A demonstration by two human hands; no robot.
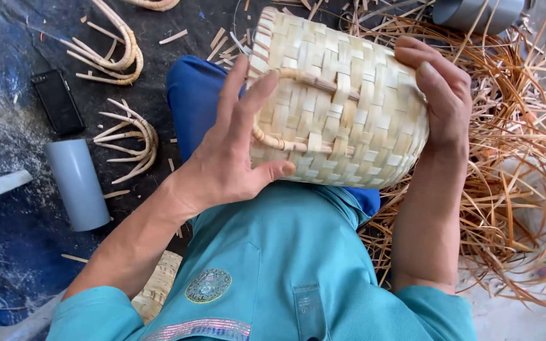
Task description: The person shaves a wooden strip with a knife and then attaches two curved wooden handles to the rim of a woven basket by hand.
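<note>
I hold a pale woven bamboo basket (342, 107) tilted on its side above my lap. A curved cane handle (298, 139) is woven across its face. My left hand (232, 148) presses against the basket's left side, fingers spread over the handle and thumb under the rim. My right hand (440, 95) grips the basket's right side, fingers curled over the top edge. My teal shirt and blue trousers fill the lower middle of the view.
Bent cane handle pieces (118, 53) (131, 139) lie on the dark floor at left, with a black phone (58, 101) and a grey pipe section (78, 183). A heap of loose reed strips (513, 164) spreads on the right. Another woven piece (156, 287) sits under my left arm.
</note>
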